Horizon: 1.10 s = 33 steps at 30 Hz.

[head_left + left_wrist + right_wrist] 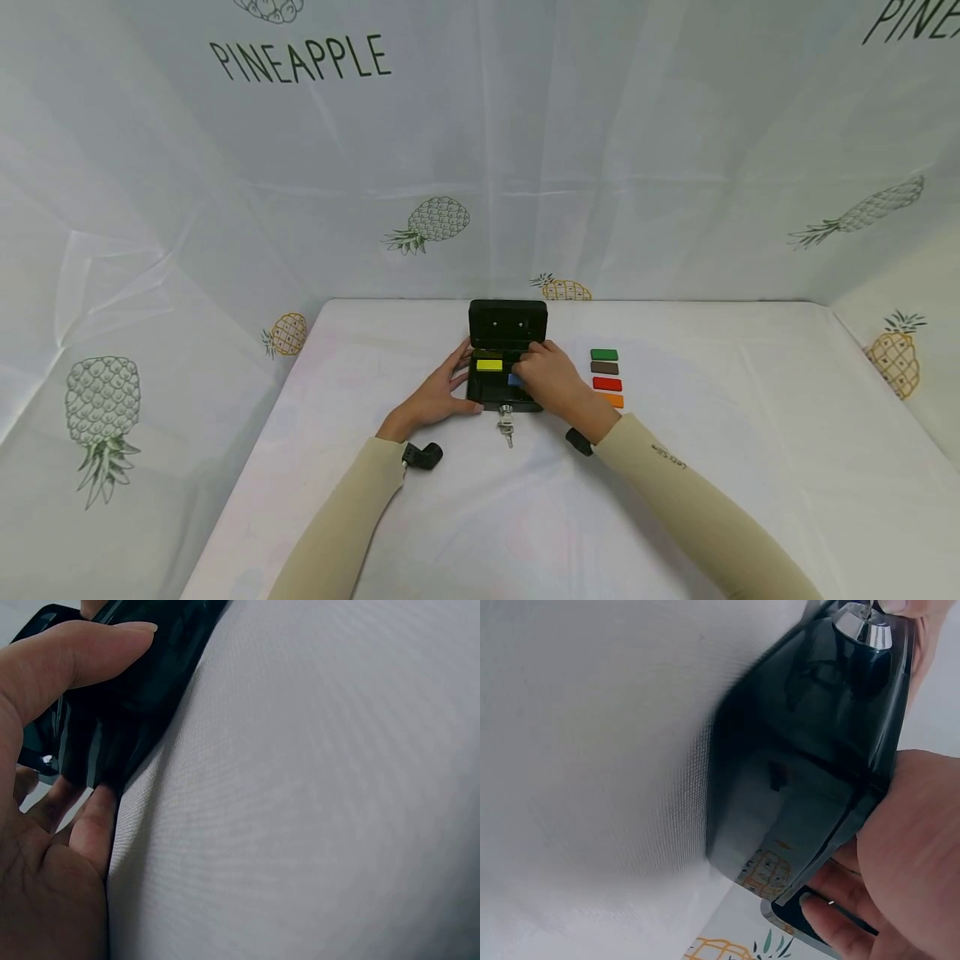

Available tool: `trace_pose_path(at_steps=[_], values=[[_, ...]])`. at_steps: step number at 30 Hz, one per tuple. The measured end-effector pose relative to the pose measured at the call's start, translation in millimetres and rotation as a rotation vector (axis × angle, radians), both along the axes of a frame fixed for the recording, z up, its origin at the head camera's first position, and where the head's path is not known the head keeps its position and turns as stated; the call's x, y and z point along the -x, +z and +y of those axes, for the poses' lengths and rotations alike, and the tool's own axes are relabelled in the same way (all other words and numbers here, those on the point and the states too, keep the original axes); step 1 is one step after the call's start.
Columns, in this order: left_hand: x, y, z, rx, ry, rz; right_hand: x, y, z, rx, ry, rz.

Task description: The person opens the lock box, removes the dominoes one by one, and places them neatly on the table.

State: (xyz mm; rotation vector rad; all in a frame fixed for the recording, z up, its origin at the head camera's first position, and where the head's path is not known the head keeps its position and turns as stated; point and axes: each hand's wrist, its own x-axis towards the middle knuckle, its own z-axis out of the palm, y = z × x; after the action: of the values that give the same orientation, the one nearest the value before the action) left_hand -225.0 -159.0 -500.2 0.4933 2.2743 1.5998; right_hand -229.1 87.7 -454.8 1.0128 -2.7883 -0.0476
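Note:
A small black cash box point(493, 392) stands on the white table with its lid point(508, 321) raised at the back. My left hand point(435, 396) holds its left side, the thumb on the front face and the fingers along the side wall. Over the box's right wall, my right hand point(551, 375) reaches inside; its fingertips are largely hidden, so whether they pinch anything cannot be told. A yellow block point(490, 365) lies inside at the back left. Part of a blue block point(515, 379) shows beside the right hand. Keys point(507, 427) hang from the front lock point(866, 628).
To the right of the box, green point(603, 354), brown point(603, 367), red point(607, 383) and orange point(612, 401) blocks lie in a column, the orange one partly behind my right wrist. A pineapple-print cloth point(510, 150) hangs behind the table point(712, 375).

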Motion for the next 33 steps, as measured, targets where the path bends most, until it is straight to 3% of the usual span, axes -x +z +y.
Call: trace_pose_path(at_steps=[5,14,20,33], values=[[0.3,-0.7,0.0,0.002,-0.003,0.005,-0.1,-0.4,3,0.025,0.037,0.05],[0.7,-2.1,-0.4,0.003,-0.006,0.012,-9.4,16.0,17,0.151,0.088,0.143],[0.9,-2.0,-0.4,0.005,-0.003,0.01,-14.1,18.9,33,0.225,0.103,0.183],[1.6,-2.2,-1.0,0.005,-0.007,0.013,-26.9,14.9,70,0.291,0.057,0.18]])
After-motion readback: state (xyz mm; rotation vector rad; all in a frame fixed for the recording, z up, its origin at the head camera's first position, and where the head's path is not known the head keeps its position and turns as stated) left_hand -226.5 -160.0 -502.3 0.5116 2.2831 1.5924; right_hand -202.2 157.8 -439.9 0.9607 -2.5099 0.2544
